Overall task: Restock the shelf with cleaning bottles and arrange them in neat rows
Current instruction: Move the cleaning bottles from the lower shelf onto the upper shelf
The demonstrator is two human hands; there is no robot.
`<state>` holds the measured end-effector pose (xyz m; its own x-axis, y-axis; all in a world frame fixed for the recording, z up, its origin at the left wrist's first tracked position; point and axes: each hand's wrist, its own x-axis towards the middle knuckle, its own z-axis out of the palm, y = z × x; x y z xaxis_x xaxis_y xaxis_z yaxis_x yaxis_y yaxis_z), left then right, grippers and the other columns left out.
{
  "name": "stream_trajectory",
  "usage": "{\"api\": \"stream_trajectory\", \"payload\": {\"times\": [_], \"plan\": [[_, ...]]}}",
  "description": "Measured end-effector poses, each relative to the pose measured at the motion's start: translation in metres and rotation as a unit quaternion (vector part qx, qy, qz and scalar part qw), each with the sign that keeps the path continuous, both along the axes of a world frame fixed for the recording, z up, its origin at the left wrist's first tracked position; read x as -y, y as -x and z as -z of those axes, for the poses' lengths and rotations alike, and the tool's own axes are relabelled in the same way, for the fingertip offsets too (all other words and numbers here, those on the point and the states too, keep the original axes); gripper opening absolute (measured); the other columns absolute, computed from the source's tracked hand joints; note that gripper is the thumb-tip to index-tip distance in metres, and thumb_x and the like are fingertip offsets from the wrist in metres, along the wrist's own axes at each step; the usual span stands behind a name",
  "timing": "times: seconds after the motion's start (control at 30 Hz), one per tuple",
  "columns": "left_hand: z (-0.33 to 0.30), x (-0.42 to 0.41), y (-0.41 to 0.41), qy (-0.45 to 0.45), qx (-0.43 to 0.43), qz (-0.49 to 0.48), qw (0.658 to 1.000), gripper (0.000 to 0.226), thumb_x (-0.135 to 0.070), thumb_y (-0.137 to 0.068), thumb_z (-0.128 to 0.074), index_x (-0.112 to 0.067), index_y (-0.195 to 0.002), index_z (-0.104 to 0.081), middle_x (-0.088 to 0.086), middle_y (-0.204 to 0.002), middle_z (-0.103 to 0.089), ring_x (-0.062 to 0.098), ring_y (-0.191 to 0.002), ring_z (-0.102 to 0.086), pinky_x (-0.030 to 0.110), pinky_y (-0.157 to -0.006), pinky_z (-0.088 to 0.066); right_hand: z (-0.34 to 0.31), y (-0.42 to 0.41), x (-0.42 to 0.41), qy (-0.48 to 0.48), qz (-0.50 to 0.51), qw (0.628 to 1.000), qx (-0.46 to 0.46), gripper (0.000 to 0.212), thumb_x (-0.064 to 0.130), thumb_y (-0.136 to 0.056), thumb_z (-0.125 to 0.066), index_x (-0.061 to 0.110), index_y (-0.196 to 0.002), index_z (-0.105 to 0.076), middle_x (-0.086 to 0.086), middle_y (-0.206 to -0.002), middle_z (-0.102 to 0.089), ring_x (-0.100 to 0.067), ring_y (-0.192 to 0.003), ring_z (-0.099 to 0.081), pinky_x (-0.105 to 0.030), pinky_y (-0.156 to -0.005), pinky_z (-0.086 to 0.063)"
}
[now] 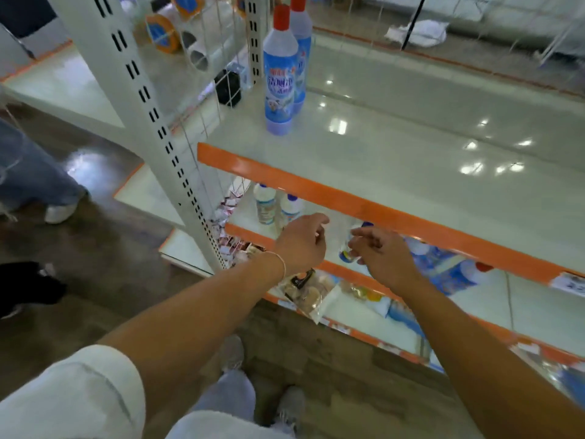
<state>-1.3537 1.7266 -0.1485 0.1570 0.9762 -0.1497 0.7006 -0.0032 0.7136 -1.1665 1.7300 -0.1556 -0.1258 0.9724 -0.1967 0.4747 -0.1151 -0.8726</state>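
While two red-capped bottles [280, 74] stand upright, both are blue-labelled.

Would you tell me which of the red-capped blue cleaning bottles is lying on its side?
The red-capped blue bottle on the second shelf down, right of the right hand, lies flat, cap pointing right. The two red-capped bottles on the top shelf stand upright.

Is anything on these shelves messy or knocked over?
Yes. One red-capped blue bottle lies on its side on a lower shelf, at the right, while the two tall bottles on the top shelf stand upright. Lower down, a snack bag hangs over the shelf edge.
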Motion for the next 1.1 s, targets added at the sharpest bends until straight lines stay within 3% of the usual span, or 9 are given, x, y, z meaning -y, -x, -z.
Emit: {"api": "stream_trajectory", "payload": {"times": [0.1, 0.2, 0.37, 0.43, 0.5, 0.63, 0.83, 0.93, 1.1], "plan": [[0.015, 0.005, -0.007, 0.076, -0.031, 0.017, 0.996, 0.050, -0.019, -0.095, -0.044, -0.018, -0.143, -0.034, 0.004, -0.137, -0.048, 0.022, -0.120, -0.050, 0.034, -0.096, -0.044, 0.038, -0.015, 0.002, 0.043, 0.019, 0.997, 0.059, 0.016, 0.017, -0.094, -0.058, 0.010, -0.107, -0.065, -0.011, -0.087, -0.069, -0.023, -0.079, -0.065, -0.038, -0.073, -0.053], [0.032, 0.004, -0.014, 0.131, -0.056, 0.024, 0.990, 0.054, -0.021, -0.094, -0.043, -0.022, -0.146, -0.027, 0.004, -0.146, -0.040, 0.025, -0.125, -0.048, 0.038, -0.099, -0.045, 0.069, -0.023, 0.000, 0.053, 0.046, 0.989, 0.126, 0.021, 0.024, -0.092, -0.057, 0.015, -0.108, -0.065, 0.000, -0.091, -0.066, -0.017, -0.080, -0.060, -0.028, -0.072, -0.044], [0.053, -0.004, -0.023, 0.156, -0.076, 0.042, 0.984, 0.059, -0.020, -0.091, -0.043, -0.020, -0.147, -0.025, 0.009, -0.146, -0.040, 0.029, -0.127, -0.047, 0.043, -0.099, -0.046, 0.094, -0.022, -0.024, 0.084, 0.097, 0.975, 0.180, 0.049, 0.028, -0.089, -0.062, 0.011, -0.133, -0.049, -0.006, -0.127, -0.059, -0.026, -0.117, -0.056, -0.031, -0.091, -0.041], [0.058, -0.008, -0.026, 0.153, -0.082, 0.040, 0.984, 0.058, -0.019, -0.092, -0.044, -0.017, -0.147, -0.026, 0.010, -0.146, -0.041, 0.030, -0.128, -0.046, 0.042, -0.100, -0.045, 0.098, -0.020, -0.035, 0.081, 0.106, 0.975, 0.177, 0.059, 0.028, -0.087, -0.065, 0.010, -0.138, -0.041, -0.010, -0.134, -0.055, -0.030, -0.121, -0.053, -0.033, -0.092, -0.042], [0.063, -0.012, -0.029, 0.153, -0.082, 0.034, 0.984, 0.059, -0.019, -0.092, -0.045, -0.017, -0.148, -0.025, 0.010, -0.147, -0.040, 0.030, -0.131, -0.044, 0.041, -0.103, -0.042, 0.098, -0.018, -0.045, 0.069, 0.110, 0.976, 0.175, 0.059, 0.027, -0.085, -0.068, 0.010, -0.135, -0.042, -0.010, -0.129, -0.057, -0.032, -0.115, -0.056, -0.037, -0.089, -0.045], [0.067, -0.019, -0.034, 0.150, -0.071, 0.021, 0.986, 0.060, -0.018, -0.090, -0.046, -0.017, -0.147, -0.027, 0.010, -0.148, -0.039, 0.028, -0.133, -0.042, 0.040, -0.107, -0.039, 0.098, -0.012, -0.061, 0.053, 0.121, 0.979, 0.157, 0.058, 0.026, -0.080, -0.073, 0.014, -0.130, -0.044, -0.006, -0.123, -0.058, -0.027, -0.110, -0.056, -0.030, -0.080, -0.040], [0.072, -0.025, -0.038, 0.158, -0.055, 0.010, 0.986, 0.064, -0.017, -0.087, -0.049, -0.017, -0.148, -0.026, 0.008, -0.150, -0.037, 0.026, -0.136, -0.039, 0.040, -0.110, -0.036, 0.107, -0.001, -0.076, 0.071, 0.125, 0.963, 0.226, 0.041, 0.036, -0.083, -0.070, 0.014, -0.104, -0.044, -0.005, -0.099, -0.052, -0.029, -0.099, -0.057, -0.036, -0.078, -0.044], [0.072, -0.025, -0.041, 0.155, -0.047, 0.002, 0.987, 0.064, -0.013, -0.087, -0.050, -0.015, -0.147, -0.029, 0.010, -0.147, -0.041, 0.027, -0.133, -0.041, 0.037, -0.107, -0.036, 0.115, 0.000, -0.078, 0.062, 0.137, 0.961, 0.233, 0.045, 0.036, -0.083, -0.070, 0.008, -0.110, -0.048, -0.007, -0.099, -0.052, -0.028, -0.096, -0.055, -0.032, -0.075, -0.038], [0.072, -0.023, -0.040, 0.158, -0.042, 0.002, 0.986, 0.062, -0.013, -0.087, -0.051, -0.012, -0.146, -0.030, 0.013, -0.144, -0.044, 0.029, -0.131, -0.043, 0.037, -0.105, -0.038, 0.128, 0.000, -0.065, -0.002, 0.135, 0.963, 0.233, 0.049, 0.040, -0.080, -0.070, 0.012, -0.115, -0.051, -0.007, -0.105, -0.060, -0.028, -0.097, -0.059, -0.029, -0.074, -0.036]]}}
